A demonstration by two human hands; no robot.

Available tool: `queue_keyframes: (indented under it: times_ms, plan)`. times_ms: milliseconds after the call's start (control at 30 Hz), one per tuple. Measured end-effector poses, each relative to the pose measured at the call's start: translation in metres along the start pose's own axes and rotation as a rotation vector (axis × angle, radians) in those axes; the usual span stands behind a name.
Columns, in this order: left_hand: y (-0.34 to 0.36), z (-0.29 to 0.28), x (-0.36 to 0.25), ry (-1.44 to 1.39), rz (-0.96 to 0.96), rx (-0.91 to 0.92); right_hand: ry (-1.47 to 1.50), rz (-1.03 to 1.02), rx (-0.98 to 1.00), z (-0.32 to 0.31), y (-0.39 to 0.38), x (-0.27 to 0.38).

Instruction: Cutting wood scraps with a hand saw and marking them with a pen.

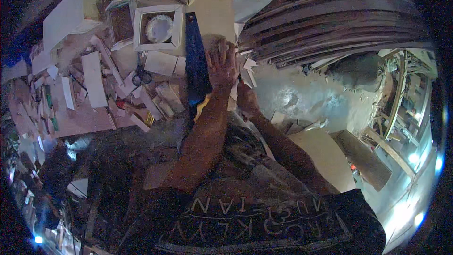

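Note:
My left hand (221,68) presses flat on a pale board (218,19), fingers stretched forward. Just right of it and nearer to me, my right hand (247,99) is closed at the board's edge. What its fingers hold, if anything, is too dark to make out. Along the left side of my left hand lies a handsaw with a dark blue blade (194,52) and a yellow handle (202,107). Thin pale offcuts (249,72) stick out by the board's right edge, close to my right hand.
Left on the table are a square frame (178,28) with a round opening, scissors (141,76), a brush (137,111) and several wood pieces (94,78). Stacked dark sheets (325,23) stand at the far right. Boards and cardboard (363,158) lie on the floor at right.

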State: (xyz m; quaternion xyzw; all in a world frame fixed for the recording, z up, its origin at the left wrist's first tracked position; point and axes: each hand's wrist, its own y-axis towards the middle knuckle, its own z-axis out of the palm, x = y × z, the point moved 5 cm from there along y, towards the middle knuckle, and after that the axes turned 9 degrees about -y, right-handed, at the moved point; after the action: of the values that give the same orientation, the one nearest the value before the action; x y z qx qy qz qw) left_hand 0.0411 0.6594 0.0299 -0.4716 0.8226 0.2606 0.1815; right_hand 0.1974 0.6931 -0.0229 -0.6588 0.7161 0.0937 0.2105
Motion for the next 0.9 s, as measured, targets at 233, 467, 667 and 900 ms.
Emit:
queue_keyframes:
  times_ms: [233, 467, 667, 900]
  plan:
    - [0.001, 0.005, 0.003, 0.021, -0.053, 0.099, 1.168, 0.519, 0.517, -0.016, -0.024, -0.01]
    - [0.004, 0.01, -0.001, 0.017, -0.049, 0.101, 0.635, -0.088, 0.299, 0.02, -0.005, -0.008]
    - [0.0, -0.003, 0.009, -0.011, -0.01, 0.01, 0.0, -0.505, 0.152, -0.038, 0.023, -0.011]
    - [-0.004, -0.002, 0.012, 0.069, -0.003, 0.038, 1.458, 0.23, 1.429, -0.04, 0.071, -0.078]
